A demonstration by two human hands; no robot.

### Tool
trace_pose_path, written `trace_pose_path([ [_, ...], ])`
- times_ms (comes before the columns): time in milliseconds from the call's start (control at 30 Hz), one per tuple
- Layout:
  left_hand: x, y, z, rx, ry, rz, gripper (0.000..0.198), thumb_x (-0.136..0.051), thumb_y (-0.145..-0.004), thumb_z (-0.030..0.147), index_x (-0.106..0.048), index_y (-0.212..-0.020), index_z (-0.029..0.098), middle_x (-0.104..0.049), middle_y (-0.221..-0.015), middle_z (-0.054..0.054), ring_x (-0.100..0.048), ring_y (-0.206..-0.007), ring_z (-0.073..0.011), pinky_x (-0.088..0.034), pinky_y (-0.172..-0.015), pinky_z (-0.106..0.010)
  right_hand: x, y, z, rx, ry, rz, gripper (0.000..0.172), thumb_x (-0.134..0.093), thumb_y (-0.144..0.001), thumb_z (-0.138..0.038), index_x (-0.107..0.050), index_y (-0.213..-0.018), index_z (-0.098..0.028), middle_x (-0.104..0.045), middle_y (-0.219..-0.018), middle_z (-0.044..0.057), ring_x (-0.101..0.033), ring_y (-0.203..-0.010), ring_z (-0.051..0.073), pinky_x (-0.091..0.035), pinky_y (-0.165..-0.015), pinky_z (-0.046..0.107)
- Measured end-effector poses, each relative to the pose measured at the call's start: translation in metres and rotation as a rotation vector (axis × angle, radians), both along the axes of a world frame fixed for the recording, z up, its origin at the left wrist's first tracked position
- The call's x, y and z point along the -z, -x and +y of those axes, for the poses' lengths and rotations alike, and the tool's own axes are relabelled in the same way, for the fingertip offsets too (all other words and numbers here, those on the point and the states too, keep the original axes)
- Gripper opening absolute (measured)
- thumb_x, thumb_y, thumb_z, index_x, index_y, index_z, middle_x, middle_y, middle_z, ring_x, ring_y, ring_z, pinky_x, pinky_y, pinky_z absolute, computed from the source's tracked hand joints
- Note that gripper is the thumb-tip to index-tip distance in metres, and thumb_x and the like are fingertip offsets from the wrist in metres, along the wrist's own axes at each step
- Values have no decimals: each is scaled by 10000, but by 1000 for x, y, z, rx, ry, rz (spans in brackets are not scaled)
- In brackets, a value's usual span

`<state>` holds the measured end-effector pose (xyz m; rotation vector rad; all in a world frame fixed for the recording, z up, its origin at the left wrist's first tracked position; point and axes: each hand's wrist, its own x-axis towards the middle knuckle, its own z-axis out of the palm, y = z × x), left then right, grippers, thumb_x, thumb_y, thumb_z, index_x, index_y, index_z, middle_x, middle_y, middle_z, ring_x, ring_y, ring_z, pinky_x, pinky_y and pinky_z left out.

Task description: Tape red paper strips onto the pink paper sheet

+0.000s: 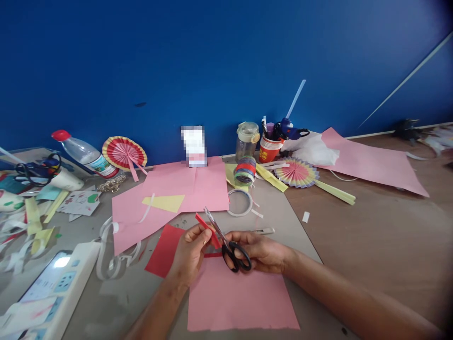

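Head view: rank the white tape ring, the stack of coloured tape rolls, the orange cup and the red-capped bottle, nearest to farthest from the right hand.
From the right hand, holding the scissors:
1. white tape ring, just beyond it.
2. stack of coloured tape rolls, farther back.
3. orange cup, by the wall.
4. red-capped bottle, far left.

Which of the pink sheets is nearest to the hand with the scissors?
The pink sheet closest to the viewer, directly under the right hand and scissors. The other two lie farther back, toward the blue wall.
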<state>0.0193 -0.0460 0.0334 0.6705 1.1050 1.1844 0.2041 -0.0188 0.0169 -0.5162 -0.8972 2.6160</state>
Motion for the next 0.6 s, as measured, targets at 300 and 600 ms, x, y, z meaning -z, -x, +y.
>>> trace_pose_path([
  [300,2,5,4,-129,10,61,246,-770,-636,356,-676,-693,136,-586,-576,20,-508,-525,-87,-428,-565,-221,-1,-10,4,-91,143,271,518,-687,-711,-511,-551,-1047,-141,-605,-704,26,-317,-449,42,-166,-448,194],
  [600,9,10,9,-226,-6,42,264,-746,-672,346,-654,-821,148,-585,-620,33,-503,-535,-75,-441,-580,-220,-9,-9,6,190,-281,85,597,-620,-697,-632,-521,-1053,-163,-570,-791,32,-354,-558,82,-233,-520,231],
])
